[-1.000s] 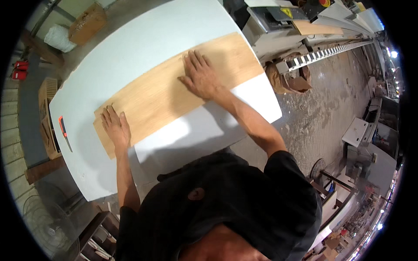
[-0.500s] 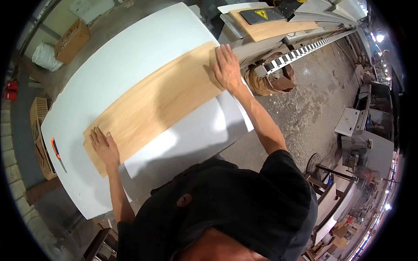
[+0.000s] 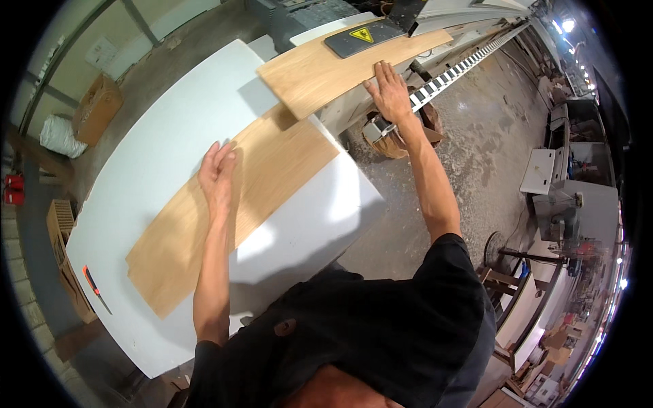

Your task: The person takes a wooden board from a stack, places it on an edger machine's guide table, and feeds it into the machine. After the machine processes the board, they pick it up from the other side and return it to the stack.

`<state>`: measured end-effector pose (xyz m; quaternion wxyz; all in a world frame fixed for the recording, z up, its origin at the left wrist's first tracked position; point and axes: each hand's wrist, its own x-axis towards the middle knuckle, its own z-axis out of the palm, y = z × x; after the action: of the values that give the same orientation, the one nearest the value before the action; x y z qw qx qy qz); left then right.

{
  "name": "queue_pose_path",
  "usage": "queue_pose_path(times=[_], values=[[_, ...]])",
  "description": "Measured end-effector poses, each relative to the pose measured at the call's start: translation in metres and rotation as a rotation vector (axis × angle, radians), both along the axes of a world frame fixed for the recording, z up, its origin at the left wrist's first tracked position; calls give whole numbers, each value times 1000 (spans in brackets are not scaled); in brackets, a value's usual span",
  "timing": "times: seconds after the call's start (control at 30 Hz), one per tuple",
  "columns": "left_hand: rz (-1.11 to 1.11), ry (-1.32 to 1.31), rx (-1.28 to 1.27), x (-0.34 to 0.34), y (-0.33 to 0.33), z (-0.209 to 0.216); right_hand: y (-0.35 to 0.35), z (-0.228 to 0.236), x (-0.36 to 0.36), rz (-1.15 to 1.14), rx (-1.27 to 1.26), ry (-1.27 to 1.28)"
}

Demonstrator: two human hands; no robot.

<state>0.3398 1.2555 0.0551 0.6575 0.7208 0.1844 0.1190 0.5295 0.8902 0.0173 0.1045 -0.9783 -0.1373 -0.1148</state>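
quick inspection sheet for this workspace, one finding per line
surface: white table, shadowed in places
boards: lower wood-grain board flat on the table; upper wood-grain board overhangs its far right end
clutter: orange-and-black hand tool near the table's left edge
hands: left hand over lower board, fingers loosely bent, contact unclear; right hand at upper board's near edge
cables: none clear enough to confirm
surroundings: cardboard box, white bundle, striped rail

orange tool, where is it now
In the head view, the orange tool lies on the white table near its left edge, left of the lower wooden board.
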Motion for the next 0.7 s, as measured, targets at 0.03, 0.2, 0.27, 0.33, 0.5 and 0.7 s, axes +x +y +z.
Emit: queue_pose_path(times=[0.03,0.2,0.27,0.33,0.5,0.7], values=[[-21,33,-96,14,-13,4,-13,-2,8,-31,-5,26],[-35,96,-326,56,-39,2,-54,3,55,-67,25,-49],[-17,124,-510,66,-30,-8,-69,3,72,-93,38,-48],[49,125,-512,65,-28,-5,-80,-3,90,-122,43,-33],[179,122,-410,46,-38,54,-109,-7,133,-243,64,-2],[226,217,-291,20,19,35,-150,5,176,-341,285,162]])
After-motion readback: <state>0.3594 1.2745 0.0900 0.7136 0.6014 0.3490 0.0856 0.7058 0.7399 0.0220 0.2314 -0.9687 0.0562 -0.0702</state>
